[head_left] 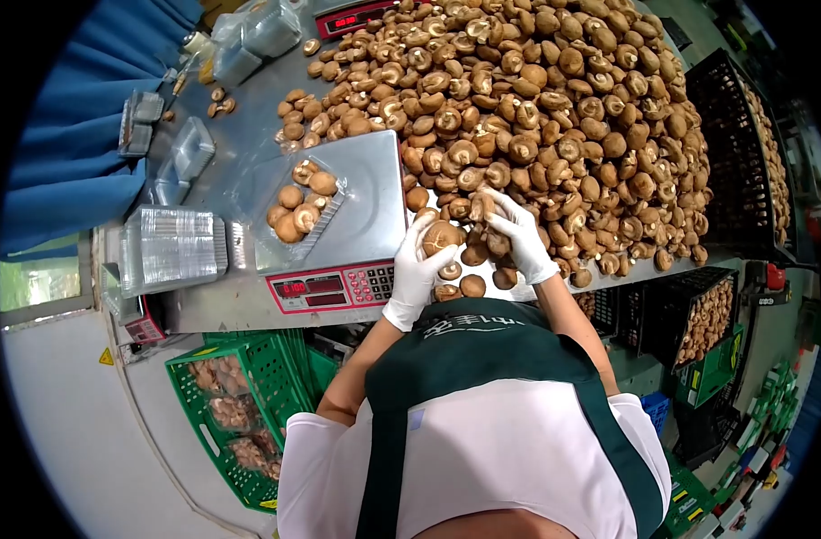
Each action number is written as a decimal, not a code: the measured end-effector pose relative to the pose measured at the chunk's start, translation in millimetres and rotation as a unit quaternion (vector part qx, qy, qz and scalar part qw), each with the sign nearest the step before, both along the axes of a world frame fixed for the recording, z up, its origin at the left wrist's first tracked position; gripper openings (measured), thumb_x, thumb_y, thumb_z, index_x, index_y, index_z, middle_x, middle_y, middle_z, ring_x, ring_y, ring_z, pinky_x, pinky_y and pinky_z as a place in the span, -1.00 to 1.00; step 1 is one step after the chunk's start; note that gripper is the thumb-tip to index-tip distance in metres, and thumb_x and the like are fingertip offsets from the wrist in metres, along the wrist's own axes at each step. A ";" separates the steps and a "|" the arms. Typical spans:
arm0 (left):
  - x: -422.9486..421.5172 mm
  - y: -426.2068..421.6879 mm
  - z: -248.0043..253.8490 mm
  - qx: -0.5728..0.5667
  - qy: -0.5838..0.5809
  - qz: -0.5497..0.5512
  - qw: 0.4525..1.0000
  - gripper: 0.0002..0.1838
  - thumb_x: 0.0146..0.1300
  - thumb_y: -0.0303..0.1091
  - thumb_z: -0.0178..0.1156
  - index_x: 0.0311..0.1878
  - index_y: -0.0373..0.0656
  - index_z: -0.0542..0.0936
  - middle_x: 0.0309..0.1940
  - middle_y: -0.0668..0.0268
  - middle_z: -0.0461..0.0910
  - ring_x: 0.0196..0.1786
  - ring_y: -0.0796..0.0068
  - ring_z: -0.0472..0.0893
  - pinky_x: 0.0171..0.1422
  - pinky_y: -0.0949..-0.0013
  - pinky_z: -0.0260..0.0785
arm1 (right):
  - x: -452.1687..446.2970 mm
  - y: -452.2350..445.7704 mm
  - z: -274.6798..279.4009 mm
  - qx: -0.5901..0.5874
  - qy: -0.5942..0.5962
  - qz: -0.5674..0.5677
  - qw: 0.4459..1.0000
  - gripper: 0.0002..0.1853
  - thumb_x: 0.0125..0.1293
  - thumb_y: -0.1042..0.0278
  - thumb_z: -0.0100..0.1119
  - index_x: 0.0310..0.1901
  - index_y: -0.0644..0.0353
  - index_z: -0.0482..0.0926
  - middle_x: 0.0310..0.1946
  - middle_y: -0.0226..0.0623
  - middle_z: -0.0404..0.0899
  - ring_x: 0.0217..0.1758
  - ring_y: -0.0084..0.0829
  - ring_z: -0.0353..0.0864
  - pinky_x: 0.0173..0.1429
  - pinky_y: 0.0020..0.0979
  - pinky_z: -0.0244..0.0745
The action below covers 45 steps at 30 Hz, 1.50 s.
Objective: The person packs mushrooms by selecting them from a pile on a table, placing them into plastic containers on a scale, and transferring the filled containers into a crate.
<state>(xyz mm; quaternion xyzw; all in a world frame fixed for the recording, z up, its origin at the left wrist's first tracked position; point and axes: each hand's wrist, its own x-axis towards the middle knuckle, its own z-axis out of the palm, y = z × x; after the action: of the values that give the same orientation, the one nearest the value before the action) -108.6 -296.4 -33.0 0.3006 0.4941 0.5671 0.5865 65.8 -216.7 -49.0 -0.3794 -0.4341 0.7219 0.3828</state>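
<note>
My left hand, in a white glove, is closed around a brown shiitake mushroom with a cracked cap. Facing it, my gloved right hand has its fingers curled on shiitake mushrooms at the near edge of the pile; the fingers partly hide how many it grips. Loose mushrooms lie on the table between my wrists. To the left, a clear plastic tray holding several mushrooms rests on the metal pan of a scale with a red-framed keypad panel.
A large mushroom pile covers the table's back and right. Stacked clear trays stand left of the scale. A green crate with bagged mushrooms sits below at left. Black crates of mushrooms stand at right. A second scale is at the back.
</note>
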 end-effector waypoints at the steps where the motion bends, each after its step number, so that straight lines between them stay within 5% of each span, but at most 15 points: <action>1: -4.0 0.5 11.6 -0.092 -0.095 -0.029 0.991 -0.32 0.13 -0.54 0.17 0.33 -0.34 0.16 0.05 0.11 0.42 0.00 0.42 0.53 -0.01 0.38 0.46 | 6.2 0.0 -1.2 -0.055 0.057 0.027 0.996 -0.44 0.26 0.34 0.16 0.27 0.28 0.30 0.16 -0.23 0.43 0.16 -0.44 0.46 0.20 -0.45 0.40; 5: -6.5 0.5 -10.4 -0.138 -0.221 -0.048 0.964 -0.29 0.09 -0.52 0.20 0.32 -0.34 0.17 0.14 0.10 0.36 0.08 0.42 0.48 0.02 0.34 0.44 | 15.8 -2.2 -6.6 -0.101 0.139 0.056 0.983 -0.42 0.27 0.30 0.13 0.29 0.29 0.27 0.17 -0.21 0.42 0.15 -0.40 0.48 0.19 -0.42 0.43; 7: -0.6 2.0 -21.8 -0.020 -0.039 -0.043 0.998 -0.26 0.02 -0.59 0.24 0.31 -0.33 0.19 0.18 0.11 0.32 0.15 0.39 0.45 0.09 0.31 0.45 | 16.5 -0.7 -11.1 -0.120 0.169 0.057 0.977 -0.42 0.26 0.31 0.14 0.28 0.29 0.28 0.17 -0.19 0.42 0.14 -0.38 0.50 0.18 -0.40 0.46; 10: 7.2 -1.6 -9.0 0.019 0.062 -0.014 0.998 -0.23 -0.05 -0.69 0.27 0.29 -0.34 0.21 0.19 0.12 0.31 0.17 0.36 0.45 0.17 0.32 0.43 | 17.8 2.6 -10.6 -0.150 0.172 0.072 0.971 -0.39 0.20 0.34 0.10 0.29 0.30 0.26 0.18 -0.18 0.40 0.14 -0.35 0.49 0.24 -0.38 0.40; 14: 10.3 -0.8 -10.2 0.026 0.065 0.012 0.997 -0.28 -0.03 -0.73 0.26 0.26 -0.34 0.25 0.18 0.12 0.32 0.15 0.33 0.48 0.19 0.34 0.45 | 11.6 4.9 -12.4 -0.122 0.176 0.072 0.974 -0.39 0.24 0.26 0.07 0.30 0.30 0.24 0.17 -0.16 0.41 0.09 -0.37 0.53 0.04 -0.41 0.54; 18: 11.7 -1.3 -9.1 0.013 0.090 0.015 0.996 -0.28 -0.02 -0.70 0.30 0.25 -0.33 0.25 0.18 0.12 0.32 0.17 0.32 0.47 0.19 0.33 0.46 | 8.5 4.9 -15.2 -0.131 0.194 0.066 0.970 -0.45 0.35 0.13 -0.02 0.25 0.35 0.31 0.17 -0.17 0.43 0.15 -0.34 0.49 0.22 -0.33 0.39; 26: 12.4 2.2 -26.7 0.029 0.141 0.013 0.989 -0.31 0.06 -0.57 0.32 0.27 -0.35 0.24 0.10 0.12 0.41 0.08 0.34 0.53 0.10 0.30 0.50 | 13.2 5.1 -8.1 -0.186 0.236 0.037 0.953 -0.48 0.39 0.06 -0.07 0.26 0.21 0.32 0.14 -0.20 0.43 0.05 -0.33 0.53 0.02 -0.31 0.56; 28: 16.1 6.0 -24.3 0.015 0.094 0.021 0.995 -0.33 0.17 -0.44 0.28 0.30 -0.34 0.21 0.06 0.12 0.43 0.03 0.31 0.56 0.06 0.32 0.50 | 12.1 5.1 -6.8 -0.185 0.241 0.025 0.952 -0.50 0.40 0.07 -0.08 0.25 0.21 0.33 0.14 -0.21 0.43 0.06 -0.33 0.52 0.00 -0.27 0.57; 30: 15.1 12.4 -18.2 -0.142 -0.106 0.017 0.984 -0.39 0.31 -0.29 0.14 0.33 -0.27 0.16 0.07 0.11 0.44 0.06 0.26 0.55 0.18 0.33 0.43 | 8.6 4.3 -3.6 -0.164 0.212 -0.001 0.963 -0.53 0.41 0.10 -0.09 0.23 0.20 0.35 0.15 -0.23 0.42 0.12 -0.35 0.49 0.04 -0.33 0.55; 31: 10.7 18.0 -26.3 -0.132 -0.181 -0.015 0.974 -0.37 0.36 -0.09 0.04 0.36 -0.21 0.12 0.15 0.11 0.39 0.10 0.18 0.51 0.23 0.25 0.38 | 3.7 3.9 -4.1 -0.131 0.192 -0.038 0.972 -0.58 0.41 0.18 -0.07 0.21 0.21 0.36 0.15 -0.25 0.42 0.16 -0.39 0.46 0.16 -0.40 0.45; 34: 17.3 28.3 -36.5 -0.152 -0.357 0.018 0.921 -0.35 0.38 0.02 -0.03 0.37 -0.17 0.10 0.24 0.15 0.31 0.20 0.16 0.42 0.30 0.08 0.28 | -8.8 -0.3 3.0 -0.032 0.087 -0.098 0.991 -0.58 0.37 0.24 -0.02 0.20 0.24 0.36 0.15 -0.25 0.41 0.17 -0.43 0.43 0.26 -0.44 0.33; 35: 21.6 31.1 -28.2 -0.171 -0.370 0.013 0.913 -0.34 0.37 0.12 -0.10 0.38 -0.08 0.10 0.28 0.20 0.26 0.26 0.15 0.36 0.34 -0.06 0.16 | -13.0 -0.2 -4.2 -0.011 0.074 -0.124 0.990 -0.57 0.33 0.32 0.04 0.20 0.26 0.34 0.14 -0.22 0.42 0.18 -0.42 0.42 0.29 -0.41 0.29; 40: 24.8 33.0 -35.4 -0.177 -0.407 -0.063 0.894 -0.40 0.36 0.17 -0.14 0.32 0.01 0.22 0.19 0.17 0.39 0.30 0.18 0.35 0.32 -0.03 0.19 | -35.8 -20.4 -8.8 0.106 -0.002 -0.108 0.988 -0.55 0.28 0.55 0.10 0.20 0.28 0.29 0.20 -0.22 0.35 0.26 -0.41 0.38 0.30 -0.43 0.31; 44: 17.4 33.5 -60.4 -0.203 -0.424 -0.048 0.881 -0.57 0.35 0.00 -0.01 0.13 -0.06 0.38 -0.07 0.24 0.50 -0.10 0.32 0.50 -0.05 0.22 0.42 | -28.9 -15.4 5.8 0.071 -0.019 -0.177 0.981 -0.62 0.31 0.45 0.08 0.15 0.27 0.36 0.13 -0.20 0.44 0.17 -0.38 0.46 0.25 -0.46 0.36; 45: 16.4 27.5 -59.8 -0.261 -0.339 -0.003 0.904 -0.70 0.34 -0.15 0.02 0.05 -0.06 0.46 -0.19 0.30 0.53 -0.20 0.40 0.47 -0.19 0.34 0.37 | -18.8 -10.9 7.2 0.074 -0.053 -0.178 0.980 -0.65 0.33 0.41 0.06 0.13 0.25 0.39 0.11 -0.18 0.46 0.14 -0.38 0.49 0.17 -0.44 0.44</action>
<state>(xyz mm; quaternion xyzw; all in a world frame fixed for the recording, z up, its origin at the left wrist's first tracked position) -92.1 -268.9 -92.8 -0.0718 0.3951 0.4837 0.7777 47.0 -227.6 -41.7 -0.4591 -0.4313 0.5872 0.5083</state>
